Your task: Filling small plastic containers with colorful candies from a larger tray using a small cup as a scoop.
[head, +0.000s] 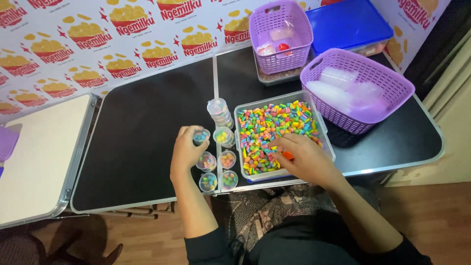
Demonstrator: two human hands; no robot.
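Observation:
My left hand [185, 149] grips a small clear cup [200, 136] with a few coloured candies in it, held just above the black table [137, 142]. Around it stand several small filled cups [216, 169] and a stack of lidded cups [219, 112]. My right hand [301, 156] is inside a clear rectangular tub of multicoloured candy pieces [274, 128], its fingers closed around an orange scoop [287, 155] that is mostly hidden under the hand.
A purple basket with clear plastic cups [355, 91] stands right of the tub. A smaller purple basket [280, 37] and a blue-lidded box [348, 24] are at the back. A beige table [39, 157] adjoins on the left. Wooden floor lies below.

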